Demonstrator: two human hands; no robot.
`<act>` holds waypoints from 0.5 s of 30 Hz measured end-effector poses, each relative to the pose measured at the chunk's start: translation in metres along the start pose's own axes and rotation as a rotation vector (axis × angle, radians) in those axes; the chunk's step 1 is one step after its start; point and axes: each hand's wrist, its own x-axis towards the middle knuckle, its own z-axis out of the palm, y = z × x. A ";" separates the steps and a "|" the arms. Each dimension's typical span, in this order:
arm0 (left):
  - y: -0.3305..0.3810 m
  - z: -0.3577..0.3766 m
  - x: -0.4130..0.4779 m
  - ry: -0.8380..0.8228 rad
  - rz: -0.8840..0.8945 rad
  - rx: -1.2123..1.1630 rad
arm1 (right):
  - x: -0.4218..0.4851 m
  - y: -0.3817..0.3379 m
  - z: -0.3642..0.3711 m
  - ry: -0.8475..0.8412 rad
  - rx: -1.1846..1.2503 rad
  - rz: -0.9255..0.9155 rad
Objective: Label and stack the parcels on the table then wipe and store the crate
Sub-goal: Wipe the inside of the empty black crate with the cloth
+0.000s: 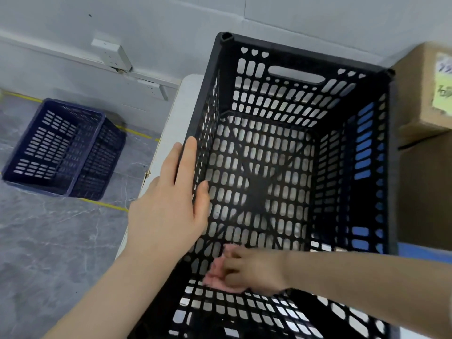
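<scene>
head view: black crate [305,55] sits on the white table [181,106]. left hand [171,199] lies flat, bracing its left wall; right hand [256,272] clutches what seems a pink cloth [212,277] inside the near wall. best wipe in overlapping strokes, crate braced.

Light: even, bright, indoor; soft shadows.
Blur: right hand [244,270] smeared, unsharp.
Edges: wide-angle bowing, crate [305,56] walls splayed.
</scene>
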 end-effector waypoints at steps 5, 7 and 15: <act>-0.001 0.000 0.001 0.003 0.010 -0.015 | -0.007 0.058 -0.067 0.003 -0.289 -0.001; -0.002 0.001 0.001 0.011 0.011 -0.012 | -0.020 0.107 -0.106 0.115 -0.351 0.301; -0.002 0.003 0.001 0.022 0.007 0.015 | -0.021 0.153 -0.113 0.457 -0.098 1.062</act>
